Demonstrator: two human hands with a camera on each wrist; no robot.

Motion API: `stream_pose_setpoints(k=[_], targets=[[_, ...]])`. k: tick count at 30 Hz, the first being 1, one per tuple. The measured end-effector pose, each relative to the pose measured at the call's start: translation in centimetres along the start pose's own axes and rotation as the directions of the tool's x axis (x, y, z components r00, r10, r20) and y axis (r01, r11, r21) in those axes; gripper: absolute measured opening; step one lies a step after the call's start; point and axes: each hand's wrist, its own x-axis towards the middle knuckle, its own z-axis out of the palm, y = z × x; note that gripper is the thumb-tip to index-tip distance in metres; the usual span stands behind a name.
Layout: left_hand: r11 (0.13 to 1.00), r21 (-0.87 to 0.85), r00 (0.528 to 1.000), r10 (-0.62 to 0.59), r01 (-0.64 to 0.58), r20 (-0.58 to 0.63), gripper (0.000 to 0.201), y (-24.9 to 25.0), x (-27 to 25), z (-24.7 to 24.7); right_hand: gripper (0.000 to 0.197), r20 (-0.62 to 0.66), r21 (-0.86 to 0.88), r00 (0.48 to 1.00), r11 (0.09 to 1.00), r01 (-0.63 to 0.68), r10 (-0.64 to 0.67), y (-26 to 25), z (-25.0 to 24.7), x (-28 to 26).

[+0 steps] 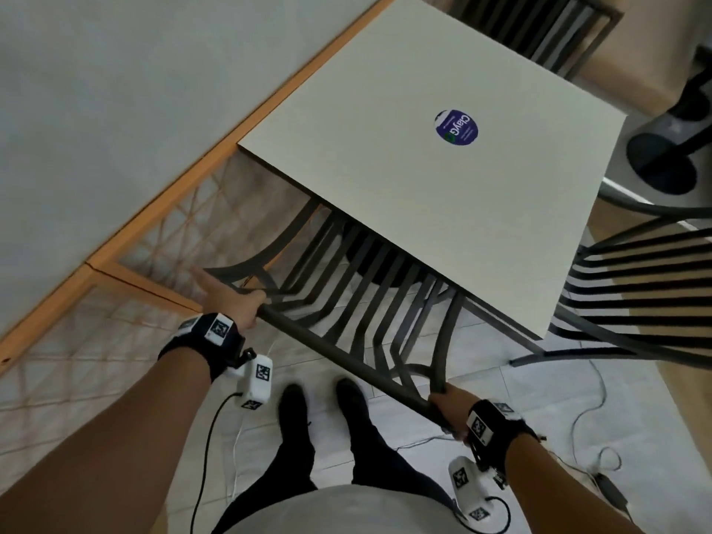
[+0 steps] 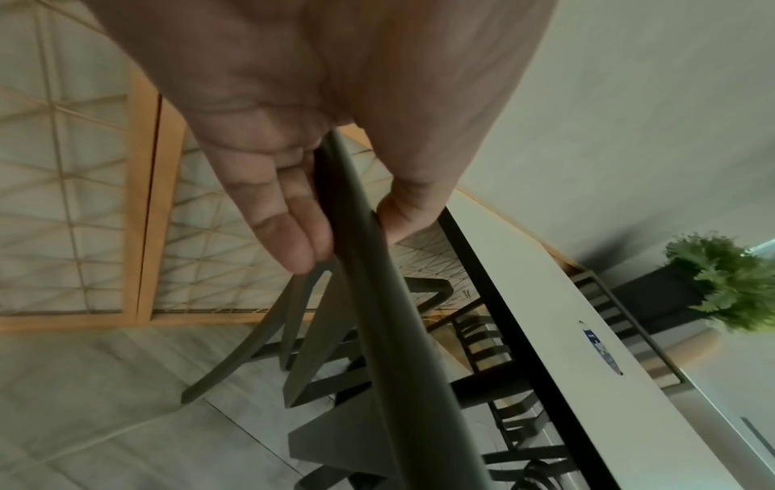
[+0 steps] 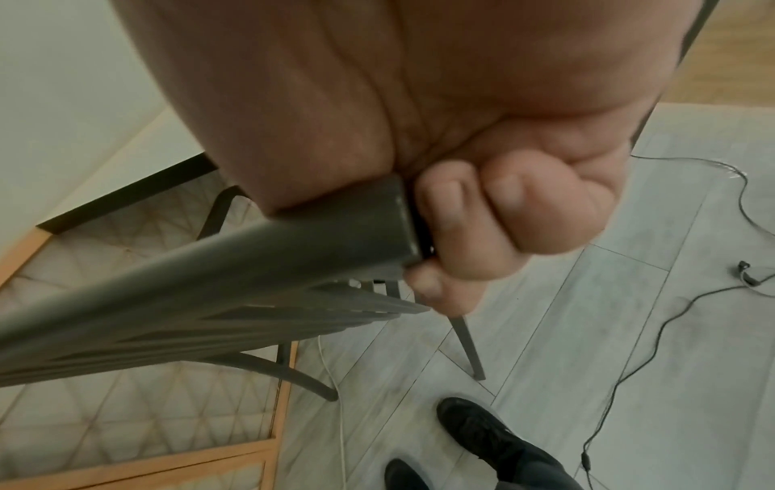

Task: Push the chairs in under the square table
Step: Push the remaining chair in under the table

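A square white table (image 1: 385,156) with a round blue sticker stands ahead of me. A dark slatted chair (image 1: 346,356) faces it, its seat largely hidden beneath the tabletop. Both hands are on its top rail. My left hand (image 1: 231,298) holds the rail's left end; the left wrist view shows the rail (image 2: 377,298) between thumb and nearly straight fingers (image 2: 293,232). My right hand (image 1: 449,408) grips the right end, fingers (image 3: 452,205) curled round the rail (image 3: 251,258).
A second slatted chair (image 1: 635,294) stands out from the table's right side, a third (image 1: 539,32) at the far side. A wood-framed lattice panel (image 1: 154,233) runs along the left. Cables (image 1: 593,398) lie on the floor. A grey stand base (image 1: 662,156) sits far right.
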Motion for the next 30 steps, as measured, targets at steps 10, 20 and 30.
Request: stream_pose_setpoints(k=[10, 20, 30], targets=[[0.997, -0.076, 1.0, 0.001, -0.002, -0.018, 0.097, 0.6, 5.9, -5.9, 0.036, 0.056, 0.039, 0.998, 0.999, 0.016, -0.018, -4.7, 6.4, -0.9], [0.999, 0.05, 0.989, -0.01, 0.003, 0.151, 0.037, -1.6, 1.8, -5.5, 0.036, -0.029, 0.029, 1.0, 1.0, -0.01, 0.011, -1.5, 5.3, -0.1], [0.997, -0.046, 0.976, -0.058, 0.069, 0.21, 0.084, 1.6, 6.1, -5.6, 0.026, -0.067, 0.096, 0.998, 0.995, 0.021, -0.015, -3.2, 5.3, 0.6]])
